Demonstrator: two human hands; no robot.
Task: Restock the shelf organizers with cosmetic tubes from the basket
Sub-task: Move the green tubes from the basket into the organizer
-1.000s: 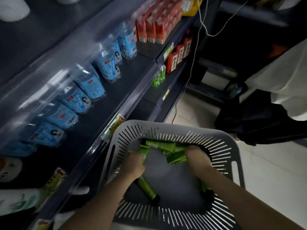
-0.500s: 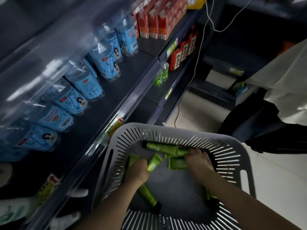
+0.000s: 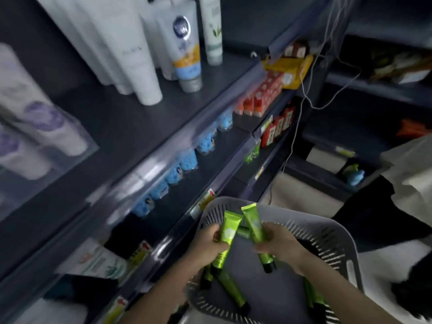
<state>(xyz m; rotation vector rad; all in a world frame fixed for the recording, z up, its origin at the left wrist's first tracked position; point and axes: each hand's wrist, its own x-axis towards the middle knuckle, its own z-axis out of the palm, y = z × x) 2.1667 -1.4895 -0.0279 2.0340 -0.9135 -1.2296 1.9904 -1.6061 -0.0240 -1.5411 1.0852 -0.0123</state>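
Note:
A grey slotted basket (image 3: 327,232) sits low at the front right. My left hand (image 3: 207,242) grips one green cosmetic tube (image 3: 228,232) above it, crimped end up. My right hand (image 3: 277,244) grips a second green tube (image 3: 253,224), its black cap (image 3: 268,267) pointing down. More green tubes (image 3: 231,289) lie on the basket floor, and some lean at its right wall (image 3: 314,298). A clear organizer (image 3: 77,139) with white and purple tubes stands on the upper shelf at the far left.
White tubes (image 3: 131,54) and a blue-and-orange tube (image 3: 187,50) stand on the dark upper shelf. Blue bottles (image 3: 187,160) line the shelf below, with red boxes (image 3: 261,97) further right. White cables (image 3: 301,108) hang down. A person in white and black (image 3: 402,195) stands at right.
Both hands have risen out of the basket, each lifting a green tube upright. The view has tilted upward, bringing the upper shelf with white tubes and the clear organizer into sight.

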